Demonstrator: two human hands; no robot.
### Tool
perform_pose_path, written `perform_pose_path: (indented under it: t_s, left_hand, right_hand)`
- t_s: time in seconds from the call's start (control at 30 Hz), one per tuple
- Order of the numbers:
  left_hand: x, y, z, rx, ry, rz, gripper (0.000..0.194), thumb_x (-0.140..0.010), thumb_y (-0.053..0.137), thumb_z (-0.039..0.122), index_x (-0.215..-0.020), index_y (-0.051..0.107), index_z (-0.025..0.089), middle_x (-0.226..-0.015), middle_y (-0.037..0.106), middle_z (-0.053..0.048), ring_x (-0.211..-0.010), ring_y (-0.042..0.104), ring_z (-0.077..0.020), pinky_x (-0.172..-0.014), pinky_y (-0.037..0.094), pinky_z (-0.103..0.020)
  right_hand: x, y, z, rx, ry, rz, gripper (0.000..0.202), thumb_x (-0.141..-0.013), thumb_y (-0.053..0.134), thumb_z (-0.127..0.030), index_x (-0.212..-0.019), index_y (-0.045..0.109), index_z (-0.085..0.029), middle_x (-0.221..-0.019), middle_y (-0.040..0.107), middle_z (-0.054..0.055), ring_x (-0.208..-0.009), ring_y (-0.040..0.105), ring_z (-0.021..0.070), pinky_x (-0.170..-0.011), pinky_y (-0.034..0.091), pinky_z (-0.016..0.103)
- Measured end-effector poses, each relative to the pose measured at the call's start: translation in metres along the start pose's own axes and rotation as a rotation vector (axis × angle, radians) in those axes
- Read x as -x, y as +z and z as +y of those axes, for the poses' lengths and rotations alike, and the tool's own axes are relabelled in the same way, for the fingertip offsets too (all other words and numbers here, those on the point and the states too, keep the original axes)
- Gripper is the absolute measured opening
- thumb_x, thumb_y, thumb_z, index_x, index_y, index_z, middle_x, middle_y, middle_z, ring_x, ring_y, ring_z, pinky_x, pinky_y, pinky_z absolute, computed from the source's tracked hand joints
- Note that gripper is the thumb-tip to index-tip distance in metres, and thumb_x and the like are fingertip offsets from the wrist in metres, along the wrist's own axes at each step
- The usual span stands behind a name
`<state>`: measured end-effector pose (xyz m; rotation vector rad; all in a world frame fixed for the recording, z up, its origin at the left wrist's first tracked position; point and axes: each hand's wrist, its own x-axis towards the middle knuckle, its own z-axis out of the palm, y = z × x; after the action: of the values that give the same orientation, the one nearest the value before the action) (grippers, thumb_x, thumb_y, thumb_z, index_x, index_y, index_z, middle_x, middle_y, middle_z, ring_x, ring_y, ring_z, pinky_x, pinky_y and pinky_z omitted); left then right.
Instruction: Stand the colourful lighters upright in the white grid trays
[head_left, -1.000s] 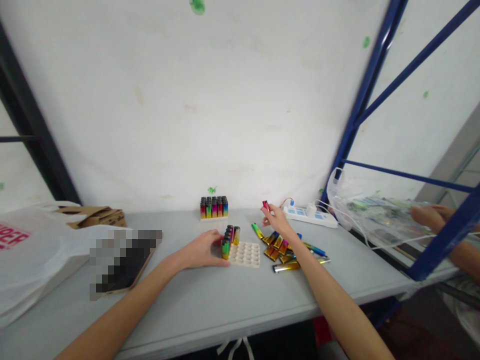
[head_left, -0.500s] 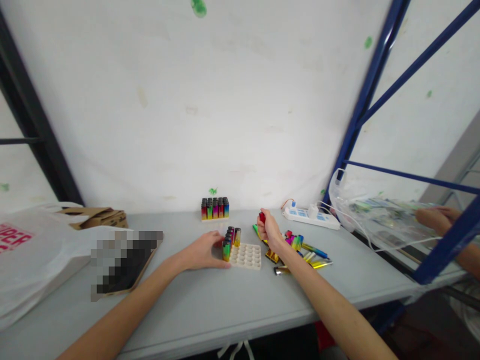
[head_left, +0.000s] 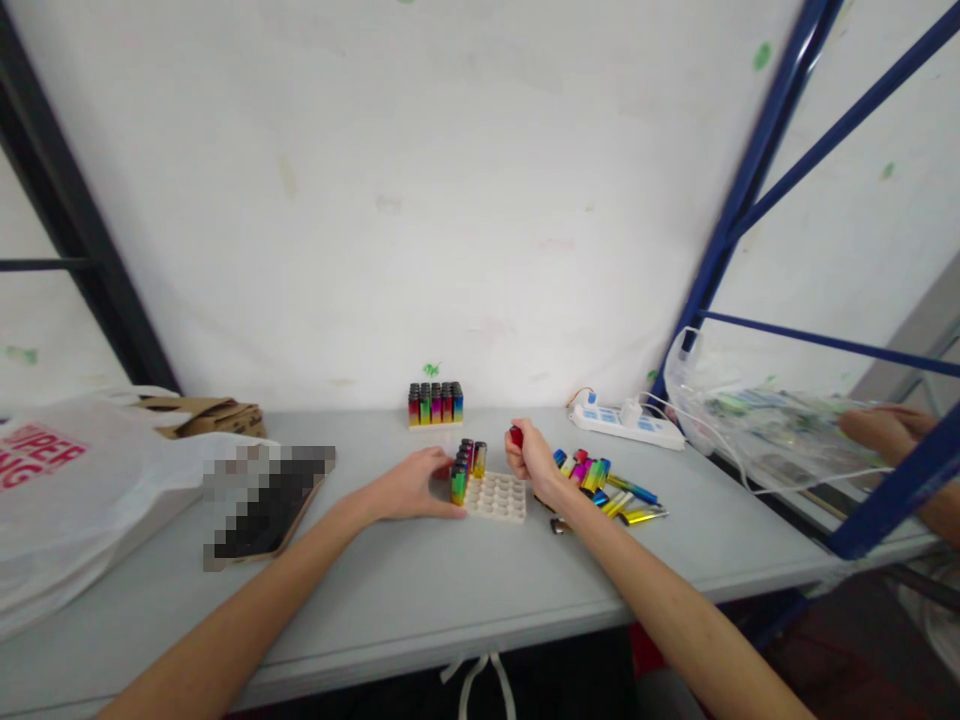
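Observation:
My right hand (head_left: 534,462) is closed in a fist around a lighter (head_left: 517,436), whose red end shows above the fingers. It is just right of and above a white lighter tray (head_left: 498,496) with rows of round holes. My left hand (head_left: 420,484) grips the tray's left side, thumb at the front and fingers behind, partly hidden. A column of shiny multicoloured lighters (head_left: 459,483) stands upright along the tray's left edge. One gold lighter (head_left: 480,460) stands beside that column at the back. Loose lighters (head_left: 600,480) lie in a pile right of the tray, partly behind my right forearm.
Against the wall stands a full block of lighters (head_left: 436,405). A white power strip (head_left: 628,425) lies at the back right, with cables. On the left are a phone (head_left: 274,510), a plastic bag (head_left: 90,500) and cardboard (head_left: 217,415). Blue posts (head_left: 720,260) and another person's hand (head_left: 885,428) are at right.
My right hand, with the lighter, has come slightly left towards the tray, uncovering more of the pile. My left hand still grips the tray. The whole view has shifted a little.

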<state>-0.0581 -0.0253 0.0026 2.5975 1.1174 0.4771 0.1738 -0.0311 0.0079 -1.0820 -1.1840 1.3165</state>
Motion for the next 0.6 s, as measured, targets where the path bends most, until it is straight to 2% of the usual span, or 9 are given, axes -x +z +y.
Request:
perform_pose_path:
  t_s: [0.1,0.17,0.27,0.37,0.43,0.5,0.6]
  left_hand:
    - [0.000,-0.001,0.001,0.003,-0.001,-0.014,0.073,-0.065,0.074,0.072,-0.108,0.069,0.014,-0.108,0.066,-0.012,-0.102,0.062,-0.0317,-0.093,0.049,-0.039]
    - [0.000,-0.001,0.001,0.010,0.007,-0.008,0.070,-0.064,0.074,0.073,-0.104,0.069,0.015,-0.105,0.066,-0.011,-0.100,0.062,-0.0308,-0.091,0.049,-0.039]
    - [0.000,-0.001,0.001,0.021,0.009,0.006,0.071,-0.064,0.074,0.074,-0.105,0.069,0.016,-0.106,0.066,-0.011,-0.099,0.062,-0.0303,-0.090,0.050,-0.038]
    - [0.000,0.000,0.000,0.018,0.016,0.009,0.071,-0.064,0.074,0.074,-0.104,0.069,0.016,-0.104,0.065,-0.010,-0.097,0.062,-0.0298,-0.088,0.050,-0.038]
    - [0.000,0.000,0.000,0.015,0.026,0.008,0.069,-0.064,0.074,0.074,-0.101,0.069,0.016,-0.101,0.065,-0.010,-0.094,0.062,-0.0289,-0.085,0.050,-0.037]
    - [0.000,0.000,0.000,0.019,0.030,0.007,0.068,-0.065,0.073,0.074,-0.100,0.069,0.016,-0.100,0.065,-0.009,-0.093,0.062,-0.0283,-0.084,0.050,-0.036]
    - [0.000,0.001,0.000,0.014,0.029,0.010,0.070,-0.065,0.073,0.074,-0.101,0.069,0.015,-0.102,0.066,-0.010,-0.094,0.063,-0.0295,-0.083,0.050,-0.037]
  right_hand:
    - [0.001,0.002,0.002,0.025,-0.038,0.030,0.035,-0.088,0.033,-0.033,-0.054,0.028,-0.024,-0.044,0.019,-0.008,-0.040,0.012,0.0079,-0.041,0.008,0.024]
    - [0.002,0.001,0.002,0.038,-0.045,0.018,0.036,-0.088,0.034,-0.033,-0.054,0.029,-0.024,-0.044,0.020,-0.008,-0.040,0.012,0.0078,-0.041,0.008,0.024]
    - [0.003,-0.003,0.001,0.050,-0.037,-0.046,0.043,-0.093,0.035,-0.045,-0.056,0.034,-0.023,-0.046,0.020,-0.008,-0.041,0.013,0.0074,-0.041,0.010,0.023]
    - [0.003,-0.007,-0.002,0.057,-0.099,-0.143,0.052,-0.094,0.038,-0.063,-0.069,0.051,-0.020,-0.051,0.024,-0.009,-0.042,0.017,0.0075,-0.041,0.015,0.022]
    - [0.003,-0.009,-0.004,0.059,-0.184,-0.206,0.052,-0.092,0.041,-0.069,-0.087,0.058,-0.019,-0.057,0.032,-0.008,-0.043,0.025,0.0082,-0.042,0.023,0.022]
    - [0.005,-0.011,-0.006,0.115,-0.279,-0.240,0.050,-0.092,0.044,-0.068,-0.098,0.058,-0.020,-0.063,0.043,-0.006,-0.047,0.037,0.0099,-0.046,0.034,0.024]
    - [0.010,-0.013,-0.008,0.340,-0.452,-0.201,0.041,-0.093,0.052,-0.061,-0.097,0.058,-0.020,-0.075,0.058,-0.001,-0.066,0.055,0.0139,-0.061,0.046,0.026]
